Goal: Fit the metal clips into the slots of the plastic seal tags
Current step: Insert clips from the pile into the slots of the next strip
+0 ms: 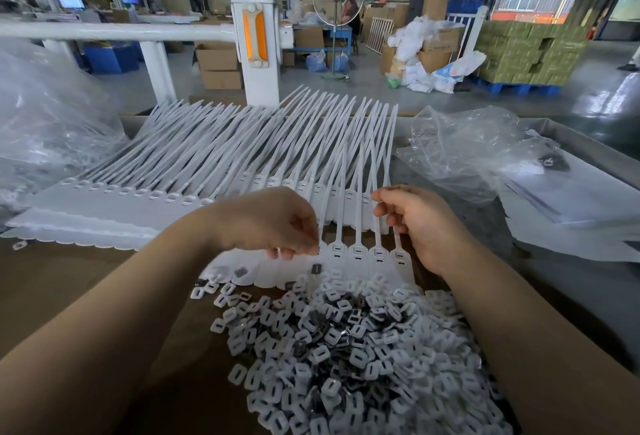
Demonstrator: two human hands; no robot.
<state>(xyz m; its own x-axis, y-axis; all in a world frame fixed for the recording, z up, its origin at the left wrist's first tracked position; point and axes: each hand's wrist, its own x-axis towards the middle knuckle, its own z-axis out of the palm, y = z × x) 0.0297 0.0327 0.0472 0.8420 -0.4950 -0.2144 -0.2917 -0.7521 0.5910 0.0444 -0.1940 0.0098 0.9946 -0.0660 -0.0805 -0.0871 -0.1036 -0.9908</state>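
Note:
A row of white plastic seal tags (pixel 356 256) lies flat in front of me, their long tails fanned away across the table. A second, larger row of tags (pixel 114 208) lies to the left. A heap of small white and metal clips (pixel 349 348) covers the brown table surface near me. My left hand (pixel 273 223) hovers over the near row with its fingers curled down, pinching something small at the fingertips; what it is I cannot tell. My right hand (pixel 419 223) pinches a tag tail (pixel 396 237) at the row's right end.
Crumpled clear plastic bags lie at the right (pixel 464 150) and far left (pixel 45 116). A grey tray wall (pixel 588 144) bounds the table on the right. A white railing post (pixel 254 36) stands beyond the table. Cartons and pallets fill the factory floor behind.

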